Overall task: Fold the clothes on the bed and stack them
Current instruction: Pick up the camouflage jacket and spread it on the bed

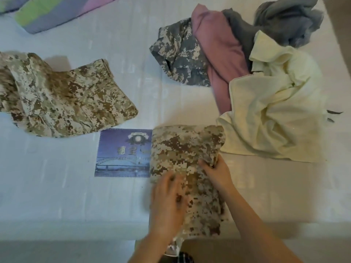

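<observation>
A tan camouflage garment (pixel 182 149) lies partly folded at the near edge of the white bed (pixel 66 196). My left hand (pixel 167 198) rests flat on its lower left part, blurred. My right hand (pixel 214 171) pinches a fold at its right side. A second tan camouflage garment (pixel 62 99) lies rumpled at the left. At the right sits an unfolded pile: a grey camouflage piece (pixel 178 56), a pink garment (pixel 218 54), a grey cloth (pixel 284 21) and a cream garment (pixel 275 114).
A blue label (pixel 121 154) with a bridge picture is on the mattress, left of the garment under my hands. A striped green, grey and pink cloth (pixel 51 10) lies at the far left top. The bed's near edge runs along the bottom.
</observation>
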